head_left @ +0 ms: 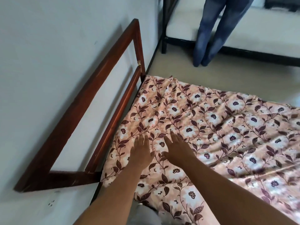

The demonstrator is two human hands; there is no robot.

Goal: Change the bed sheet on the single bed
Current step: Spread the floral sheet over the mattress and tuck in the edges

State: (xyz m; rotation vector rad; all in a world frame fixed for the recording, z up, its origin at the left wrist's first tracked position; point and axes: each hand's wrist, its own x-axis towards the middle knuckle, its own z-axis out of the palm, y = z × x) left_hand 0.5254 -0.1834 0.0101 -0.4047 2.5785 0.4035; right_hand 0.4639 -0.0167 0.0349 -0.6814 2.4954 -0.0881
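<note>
A peach bed sheet (211,127) with white flowers and dark maroon leaves covers the single bed, with wrinkles across its middle and right side. My left hand (141,151) lies flat on the sheet, fingers stretched toward the headboard end. My right hand (177,148) lies flat beside it, a little to the right, palm down. Neither hand holds any cloth. The sheet's far corner (162,80) reaches the end of the wooden headboard.
A dark red wooden headboard frame (90,111) stands against the white wall (48,62) on the left. Beyond the bed is beige floor (235,75), where a person in blue jeans (209,38) stands by a second bed with a bare cream mattress (259,30).
</note>
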